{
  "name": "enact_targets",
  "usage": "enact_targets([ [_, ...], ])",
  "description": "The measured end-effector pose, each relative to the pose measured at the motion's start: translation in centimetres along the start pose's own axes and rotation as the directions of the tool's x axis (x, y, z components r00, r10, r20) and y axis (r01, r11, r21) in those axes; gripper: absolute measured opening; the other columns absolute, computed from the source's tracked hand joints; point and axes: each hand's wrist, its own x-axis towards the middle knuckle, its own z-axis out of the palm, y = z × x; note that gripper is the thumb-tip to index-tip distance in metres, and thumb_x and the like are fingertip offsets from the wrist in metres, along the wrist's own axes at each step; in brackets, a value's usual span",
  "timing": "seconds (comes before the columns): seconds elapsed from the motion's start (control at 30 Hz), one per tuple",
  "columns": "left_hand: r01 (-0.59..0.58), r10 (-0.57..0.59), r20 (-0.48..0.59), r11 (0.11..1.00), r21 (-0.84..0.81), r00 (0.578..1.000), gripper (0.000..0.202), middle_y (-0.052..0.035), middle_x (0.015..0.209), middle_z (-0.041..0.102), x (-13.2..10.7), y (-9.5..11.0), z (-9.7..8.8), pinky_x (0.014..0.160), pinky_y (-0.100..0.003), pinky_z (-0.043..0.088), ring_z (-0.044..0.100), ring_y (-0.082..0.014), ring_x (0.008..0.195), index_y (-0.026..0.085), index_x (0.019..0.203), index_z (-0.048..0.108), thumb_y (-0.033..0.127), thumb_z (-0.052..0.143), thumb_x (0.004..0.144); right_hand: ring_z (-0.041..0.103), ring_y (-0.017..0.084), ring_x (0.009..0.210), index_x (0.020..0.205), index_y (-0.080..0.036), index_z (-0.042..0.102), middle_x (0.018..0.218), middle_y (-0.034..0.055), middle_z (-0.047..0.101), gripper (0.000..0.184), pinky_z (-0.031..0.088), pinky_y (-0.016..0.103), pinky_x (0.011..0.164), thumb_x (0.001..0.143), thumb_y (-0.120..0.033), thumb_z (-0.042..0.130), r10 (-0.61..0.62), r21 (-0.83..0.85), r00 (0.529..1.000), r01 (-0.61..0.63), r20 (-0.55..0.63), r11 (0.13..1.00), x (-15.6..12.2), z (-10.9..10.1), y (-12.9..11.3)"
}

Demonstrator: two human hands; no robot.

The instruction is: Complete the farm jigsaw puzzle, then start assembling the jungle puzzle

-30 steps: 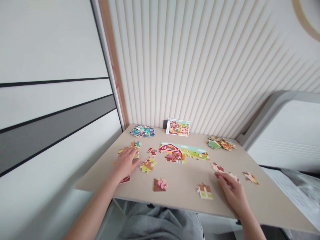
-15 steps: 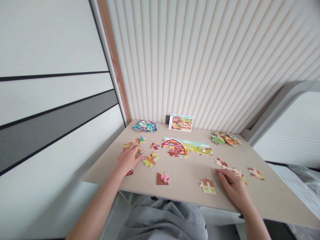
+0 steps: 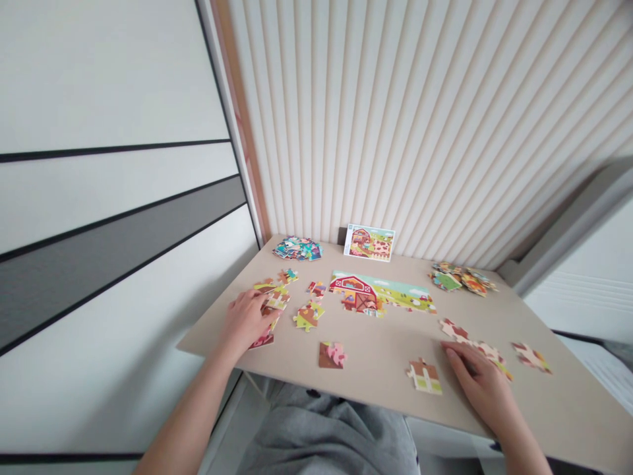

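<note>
hands both down on the tan tabletop [image 3: 380,376], near its near edge. left hand [image 3: 246,322] half curled, fingers lying over a small cluster of jigsaw pieces [image 3: 273,297]; cannot tell whether it has hold of one. right hand [image 3: 479,386] flatter and open, fingers spread a little, resting on the board just beside a loose chain of pieces [image 3: 487,351]; no clear grip on anything.

partly built farm puzzle [image 3: 376,293] lies mid-table toward the far side, red barn at its left end, green field and pale sky running right. picture card [image 3: 369,243] showing a barn and a spotted cow stands propped at the far edge, directly behind it. heap of blue-toned pieces [image 3: 297,249] at far left; heap of orange and green pieces [image 3: 462,279] at far right.

loose pieces between the hands: a yellow-green one [image 3: 309,315], a brown and pink one [image 3: 332,355], a fence-patterned one [image 3: 424,377]. another lone piece [image 3: 531,357] lies out at right. ribbed cream wall panel [image 3: 370,119] rises behind the table. grey trousers [image 3: 331,435] show below the near edge.
</note>
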Motion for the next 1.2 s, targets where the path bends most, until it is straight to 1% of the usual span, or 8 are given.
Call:
enact_targets([
  [0.13, 0.022, -0.022, -0.004, 1.000, -0.014, 1.000, 0.032, -0.0111, 0.119, 0.067, -0.1, 0.4, 0.3, 0.097, -0.047, 0.049, 0.062, -0.0326, 0.114, 0.025, 0.112, 0.073, 0.046, 0.062, 0.091, 0.069, 0.032, 0.112, 0.110, -0.028, 0.076, 0.118, 0.0073, 0.076, 0.037, 0.055, 0.047, 0.099, 0.095, -0.053, 0.053, -0.006, -0.024, 1.000, 0.006, 0.007, 1.000, 0.0, 0.1, 0.3],
  [0.37, -0.024, 0.030, 0.056, 0.993, -0.116, 0.998, 0.050, -0.0160, 0.126, 0.065, 1.3, 1.0, 0.6, 0.101, -0.055, 0.045, 0.059, -0.0395, 0.121, 0.021, 0.124, 0.070, 0.054, 0.067, 0.087, 0.068, 0.032, 0.113, 0.109, -0.028, 0.075, 0.118, 0.0059, 0.076, 0.036, 0.054, 0.047, 0.099, 0.095, -0.053, 0.052, -0.002, -0.037, 1.000, 0.003, 0.025, 0.999, 0.0, 0.0, 0.5],
  [0.5, -0.072, 0.093, 0.098, 0.978, -0.197, 0.991, 0.054, -0.0125, 0.127, 0.068, 3.1, -0.7, -0.5, 0.102, -0.044, 0.048, 0.062, -0.0334, 0.119, 0.022, 0.123, 0.072, 0.058, 0.071, 0.083, 0.067, 0.034, 0.115, 0.110, -0.028, 0.075, 0.119, 0.0066, 0.076, 0.037, 0.052, 0.050, 0.102, 0.096, -0.053, 0.052, -0.020, -0.043, 0.999, 0.021, 0.025, 0.999, -0.1, 0.1, 0.7],
  [0.57, -0.086, 0.107, 0.082, 0.969, -0.231, 0.991, 0.053, -0.0106, 0.131, 0.068, 3.2, -2.0, -1.4, 0.104, -0.039, 0.048, 0.063, -0.0289, 0.120, 0.022, 0.130, 0.069, 0.056, 0.063, 0.090, 0.067, 0.034, 0.115, 0.111, -0.028, 0.075, 0.119, 0.0072, 0.076, 0.038, 0.051, 0.051, 0.103, 0.096, -0.053, 0.052, -0.027, -0.046, 0.999, 0.028, 0.024, 0.999, -0.1, 0.1, 0.8],
  [0.7, -0.050, 0.053, 0.006, 0.972, -0.229, 0.999, 0.045, -0.0104, 0.130, 0.068, 0.8, -4.2, -2.6, 0.107, -0.040, 0.047, 0.062, -0.0263, 0.121, 0.022, 0.134, 0.064, 0.045, 0.044, 0.102, 0.067, 0.035, 0.115, 0.111, -0.027, 0.075, 0.119, 0.0081, 0.076, 0.038, 0.052, 0.051, 0.102, 0.095, -0.053, 0.051, -0.037, -0.058, 0.999, 0.038, 0.018, 0.998, 0.0, 0.2, 0.7],
  [0.9, -0.168, 0.169, -0.009, 0.964, -0.207, 0.986, 0.042, -0.0073, 0.138, 0.064, -4.2, -4.7, -2.0, 0.113, -0.044, 0.042, 0.057, -0.0263, 0.128, 0.027, 0.137, 0.063, 0.045, 0.056, 0.099, 0.068, 0.032, 0.115, 0.111, -0.026, 0.074, 0.118, 0.0065, 0.075, 0.036, 0.053, 0.049, 0.101, 0.096, -0.050, 0.052, -0.087, -0.085, 0.996, 0.088, 0.019, 0.992, 0.1, 0.1, 0.5],
  [1.03, -0.242, 0.257, 0.065, 0.953, -0.182, 0.964, 0.042, -0.0043, 0.150, 0.057, -4.5, -4.4, -2.0, 0.116, -0.046, 0.039, 0.051, -0.0269, 0.137, 0.031, 0.141, 0.060, 0.043, 0.053, 0.101, 0.068, 0.031, 0.116, 0.111, -0.025, 0.074, 0.118, 0.0066, 0.075, 0.035, 0.053, 0.047, 0.102, 0.096, -0.049, 0.053, -0.092, -0.087, 0.995, 0.094, 0.026, 0.992, 0.1, 0.1, 0.4],
  [1.2, -0.237, 0.246, 0.072, 0.965, -0.116, 0.967, 0.056, -0.0071, 0.149, 0.057, -3.4, -4.1, -1.5, 0.115, -0.046, 0.039, 0.052, -0.0289, 0.136, 0.030, 0.144, 0.058, 0.056, 0.061, 0.095, 0.067, 0.031, 0.116, 0.111, -0.025, 0.074, 0.120, 0.0073, 0.075, 0.034, 0.052, 0.047, 0.103, 0.097, -0.048, 0.053, -0.078, -0.081, 0.997, 0.080, 0.019, 0.994, 0.0, 0.2, 0.4],
])
